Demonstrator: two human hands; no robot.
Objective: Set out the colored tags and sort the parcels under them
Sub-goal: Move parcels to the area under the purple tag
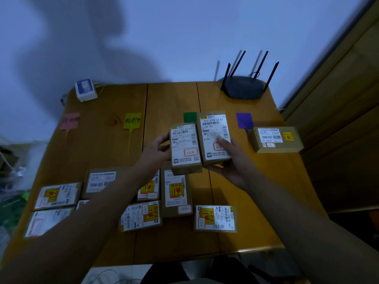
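Several colored tags lie in a row across the wooden table (256, 181): pink tag (69, 120), yellow tag (132, 120), green tag (189, 116) and purple tag (244, 120). My left hand (156, 149) grips a small brown parcel (184, 148) by its left side. My right hand (229, 160) holds a taller parcel (214, 134) from below, thumb on its label. Both parcels are held side by side above the table, partly hiding the green tag. One parcel (275, 139) lies just below the purple tag. Several labelled parcels (177, 191) lie near the front edge.
A black router (243, 87) with antennas stands at the back right. A small white box (85, 90) sits at the back left corner. A wooden cabinet (338, 119) flanks the table on the right; clutter lies on the floor to the left.
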